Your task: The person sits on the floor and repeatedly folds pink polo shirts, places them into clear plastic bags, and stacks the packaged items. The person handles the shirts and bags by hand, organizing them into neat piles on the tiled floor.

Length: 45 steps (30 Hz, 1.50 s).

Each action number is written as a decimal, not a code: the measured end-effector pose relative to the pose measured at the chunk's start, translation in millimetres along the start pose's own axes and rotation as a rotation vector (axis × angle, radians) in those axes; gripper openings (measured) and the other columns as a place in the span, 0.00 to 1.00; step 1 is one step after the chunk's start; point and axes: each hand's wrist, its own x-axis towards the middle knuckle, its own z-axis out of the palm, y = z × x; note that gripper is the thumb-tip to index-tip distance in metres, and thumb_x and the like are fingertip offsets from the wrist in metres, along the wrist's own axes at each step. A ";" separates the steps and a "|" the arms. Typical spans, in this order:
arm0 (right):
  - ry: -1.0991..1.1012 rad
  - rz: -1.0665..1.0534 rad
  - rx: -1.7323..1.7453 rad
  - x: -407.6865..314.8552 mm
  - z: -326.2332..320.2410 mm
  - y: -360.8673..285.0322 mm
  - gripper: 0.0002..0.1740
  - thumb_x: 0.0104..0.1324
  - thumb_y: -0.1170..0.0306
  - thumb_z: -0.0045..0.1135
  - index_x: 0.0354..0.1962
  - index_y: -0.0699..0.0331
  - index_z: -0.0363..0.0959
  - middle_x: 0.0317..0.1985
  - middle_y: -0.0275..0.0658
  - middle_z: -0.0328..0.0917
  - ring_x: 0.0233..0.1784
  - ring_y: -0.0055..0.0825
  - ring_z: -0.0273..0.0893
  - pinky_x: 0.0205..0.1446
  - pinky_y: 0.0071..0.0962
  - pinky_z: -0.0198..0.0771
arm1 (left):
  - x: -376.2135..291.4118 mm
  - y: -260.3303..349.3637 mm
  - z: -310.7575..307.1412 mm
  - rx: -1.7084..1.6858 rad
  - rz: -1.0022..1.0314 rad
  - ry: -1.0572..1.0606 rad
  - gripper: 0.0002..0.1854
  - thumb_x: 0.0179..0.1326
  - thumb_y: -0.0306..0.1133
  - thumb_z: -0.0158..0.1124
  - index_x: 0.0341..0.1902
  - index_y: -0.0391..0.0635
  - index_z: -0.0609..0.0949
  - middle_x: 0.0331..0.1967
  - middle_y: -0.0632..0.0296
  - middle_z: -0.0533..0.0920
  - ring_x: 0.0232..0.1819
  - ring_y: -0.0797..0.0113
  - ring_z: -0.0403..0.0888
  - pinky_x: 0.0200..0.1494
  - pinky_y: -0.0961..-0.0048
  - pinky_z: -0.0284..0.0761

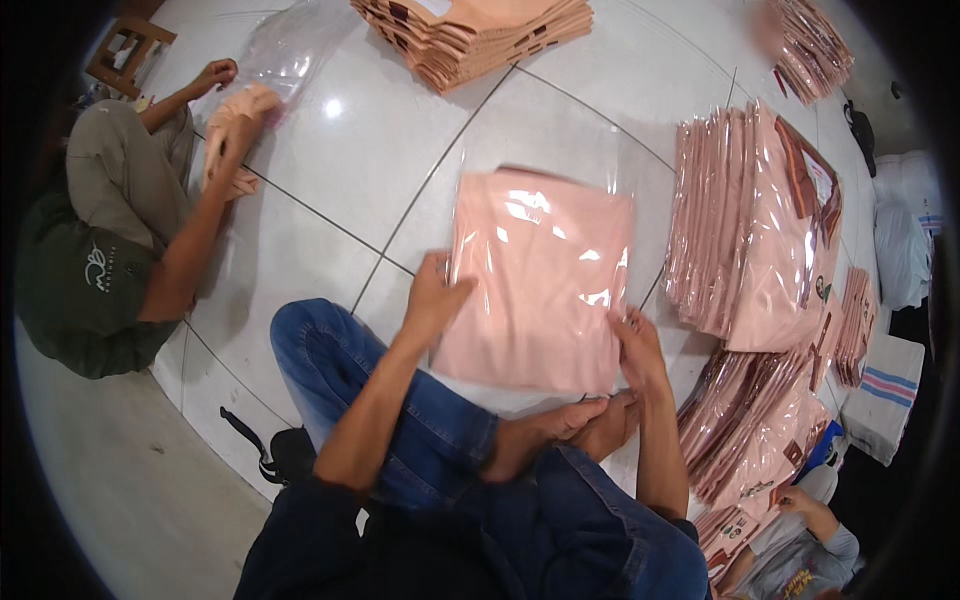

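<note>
A folded pink garment [536,292] lies inside a clear plastic bag [540,146], held up in front of my crossed legs. My left hand [439,296] grips the bag's left edge, its thumb resting on the front. On the lower right edge, my right hand [637,345] holds the bag with the thumb over the plastic. The bag's upper end extends beyond the garment, and a darker strip of cloth peeks out behind the garment's top. Fingers behind the bag are partly hidden.
Bagged pink garments [750,225] stand stacked on my right, with another pile [757,427] nearer me. Unbagged peach garments [472,45] are stacked ahead on the tiled floor [330,180]. On the left, a person [97,277] handles peach cloth [232,139] beside clear plastic. Another person [806,555] sits lower right.
</note>
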 end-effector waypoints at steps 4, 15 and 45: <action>0.056 -0.048 -0.176 0.3 -5.2 5.7 0.20 0.75 0.67 0.57 0.57 0.75 0.72 0.48 0.43 0.82 0.48 0.24 0.81 0.48 0.24 0.78 | 6.6 -7.4 -3.1 0.269 0.018 0.007 0.30 0.61 0.29 0.72 0.63 0.32 0.70 0.49 0.46 0.85 0.47 0.63 0.86 0.47 0.71 0.83; 0.031 -0.026 -0.061 -21.4 -8.6 35.6 0.21 0.74 0.71 0.57 0.59 0.76 0.72 0.50 0.42 0.83 0.49 0.25 0.82 0.52 0.26 0.77 | 3.2 -23.3 -14.4 0.271 0.090 -0.075 0.29 0.57 0.31 0.76 0.59 0.30 0.75 0.48 0.50 0.85 0.48 0.67 0.85 0.50 0.71 0.81; -0.087 -0.206 0.110 -14.7 -1.4 24.6 0.28 0.71 0.75 0.58 0.63 0.80 0.62 0.53 0.53 0.79 0.55 0.33 0.81 0.52 0.28 0.80 | -27.3 -14.6 -7.4 0.176 0.023 -0.115 0.35 0.64 0.33 0.73 0.69 0.33 0.67 0.49 0.47 0.83 0.44 0.66 0.85 0.42 0.70 0.83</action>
